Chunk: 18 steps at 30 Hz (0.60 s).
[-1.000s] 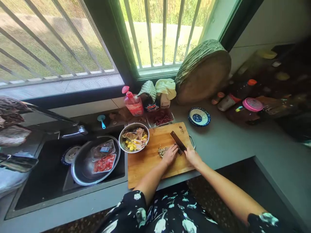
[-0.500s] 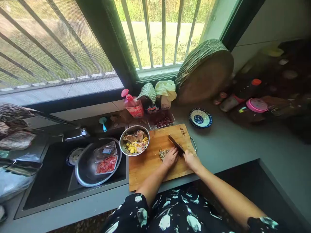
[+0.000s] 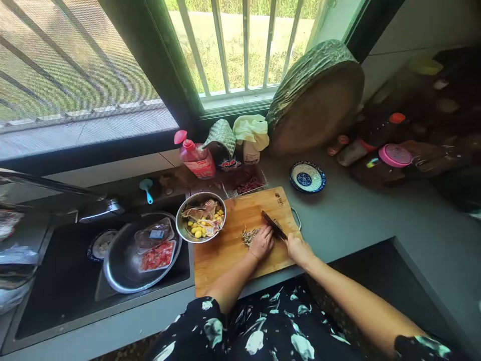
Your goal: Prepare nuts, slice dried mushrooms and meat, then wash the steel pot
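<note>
My right hand [image 3: 299, 249] is wrapped round the handle of a dark-bladed kitchen knife [image 3: 272, 224]. The blade lies across the wooden cutting board [image 3: 225, 265], close to the fingertips of my left hand [image 3: 262, 242]. Those fingers are curled and pressed down on a small pile of thin, greyish-brown food strips [image 3: 248, 235], too fine to name. A few cut bits show past the blade. On the board's left edge rests a steel bowl [image 3: 179, 225] holding pale meat pieces and yellow, rounded bits.
In the sink [image 3: 48, 301] at left sits a large metal basin [image 3: 112, 276] with packaged red meat [image 3: 158, 254]. Behind the board are a dark red tray of food [image 3: 250, 185] and a pink pump bottle [image 3: 199, 163]. Patterned plates [image 3: 307, 178] stand to the right, jars farther off.
The camera view has shifted slightly, so the counter things appear a little farther left. Both hands and the knife keep nearly the same place on the board.
</note>
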### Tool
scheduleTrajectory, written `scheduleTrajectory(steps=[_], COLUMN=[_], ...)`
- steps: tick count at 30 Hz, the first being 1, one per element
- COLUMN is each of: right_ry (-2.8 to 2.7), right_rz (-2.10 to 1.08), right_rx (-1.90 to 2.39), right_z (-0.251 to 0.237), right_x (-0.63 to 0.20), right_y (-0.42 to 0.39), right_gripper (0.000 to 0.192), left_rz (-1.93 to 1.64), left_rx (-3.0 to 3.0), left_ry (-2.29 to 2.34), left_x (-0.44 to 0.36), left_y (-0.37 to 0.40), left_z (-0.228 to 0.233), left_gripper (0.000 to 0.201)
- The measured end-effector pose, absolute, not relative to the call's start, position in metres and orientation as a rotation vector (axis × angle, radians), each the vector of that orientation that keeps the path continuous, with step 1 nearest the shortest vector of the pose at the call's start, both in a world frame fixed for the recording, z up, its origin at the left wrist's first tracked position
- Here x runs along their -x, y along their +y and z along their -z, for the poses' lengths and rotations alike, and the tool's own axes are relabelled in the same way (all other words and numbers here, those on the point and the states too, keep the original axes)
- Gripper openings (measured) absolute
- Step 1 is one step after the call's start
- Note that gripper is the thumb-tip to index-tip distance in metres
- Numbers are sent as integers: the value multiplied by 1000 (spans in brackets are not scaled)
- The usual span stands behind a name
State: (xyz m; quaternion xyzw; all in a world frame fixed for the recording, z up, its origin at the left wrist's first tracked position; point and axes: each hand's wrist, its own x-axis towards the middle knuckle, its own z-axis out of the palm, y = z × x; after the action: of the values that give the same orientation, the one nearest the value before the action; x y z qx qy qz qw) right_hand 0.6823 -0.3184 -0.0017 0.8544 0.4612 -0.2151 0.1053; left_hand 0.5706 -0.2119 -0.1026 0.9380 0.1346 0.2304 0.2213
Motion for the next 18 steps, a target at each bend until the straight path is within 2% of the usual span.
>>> scheduleTrajectory(steps=[18], right_ry=[1525], right_rz=[538], right_rx=[-2584], right_z=[-9], right_x=[-687], right_y=[-301], right_gripper=[24], left_rz=[-578], left_rx=[-2705], left_ry=[426], left_x=[-573], left_y=[-217], left_z=[95], left_gripper=[32])
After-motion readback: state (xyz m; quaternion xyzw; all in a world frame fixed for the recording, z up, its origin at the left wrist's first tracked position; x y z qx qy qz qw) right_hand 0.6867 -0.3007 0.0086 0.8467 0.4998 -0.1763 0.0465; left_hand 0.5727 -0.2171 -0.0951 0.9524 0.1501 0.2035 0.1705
